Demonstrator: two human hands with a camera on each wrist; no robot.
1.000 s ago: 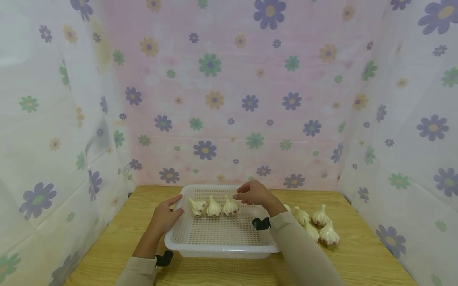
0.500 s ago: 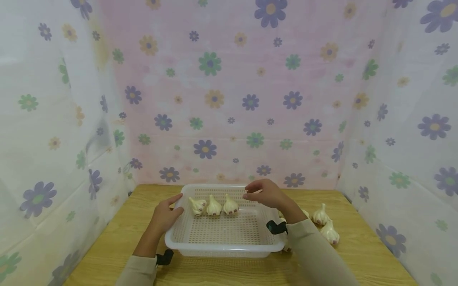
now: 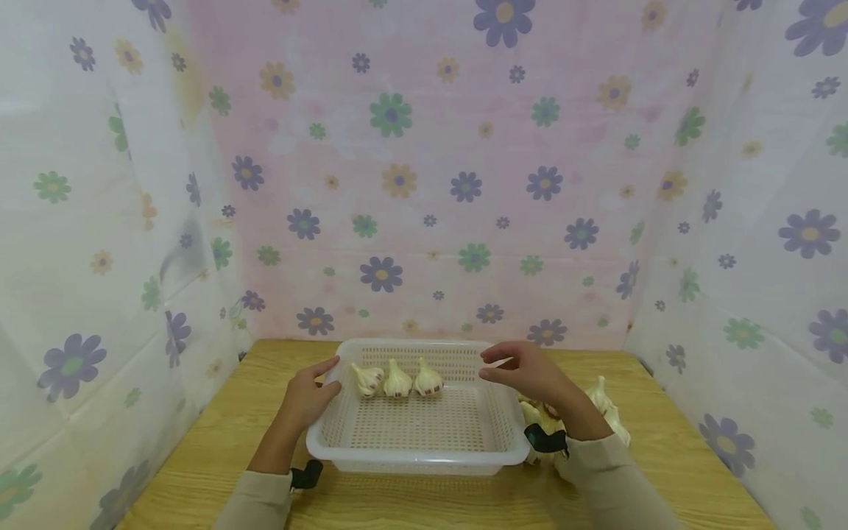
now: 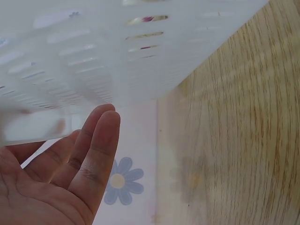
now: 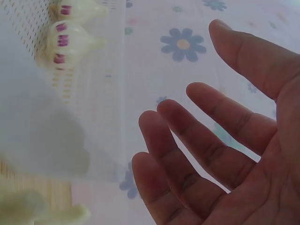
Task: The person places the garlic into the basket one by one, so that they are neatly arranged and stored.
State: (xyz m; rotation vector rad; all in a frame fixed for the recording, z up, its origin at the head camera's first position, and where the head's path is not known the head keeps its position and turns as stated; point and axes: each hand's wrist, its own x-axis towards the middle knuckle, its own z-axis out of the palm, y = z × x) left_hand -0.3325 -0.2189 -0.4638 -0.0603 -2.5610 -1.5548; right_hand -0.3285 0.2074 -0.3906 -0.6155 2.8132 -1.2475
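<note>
A white plastic basket [image 3: 416, 459] with slotted walls stands on the table, and three garlic bulbs [image 3: 397, 380] lie in a row along its far side. My left hand [image 3: 308, 397] holds the basket's left rim, thumb and index finger on top. In the left wrist view the other fingers [image 4: 104, 136] reach below the rim beside the outer wall. My right hand [image 3: 526, 372] hovers by the basket's far right corner, fingers spread and relaxed with nothing in them. Two of the bulbs [image 5: 70, 44] also show in the right wrist view.
More garlic bulbs [image 3: 601, 399] lie on the wooden table [image 3: 669, 464] right of the basket, partly hidden by my right forearm. Flowered cloth [image 3: 437, 162] walls the table in at the back and both sides. A black wrist mount [image 3: 545, 439] sits at each cuff.
My right hand has moved right, away from the rightmost bulb in the basket, toward the right rim. The left hand and the three bulbs have stayed in place.
</note>
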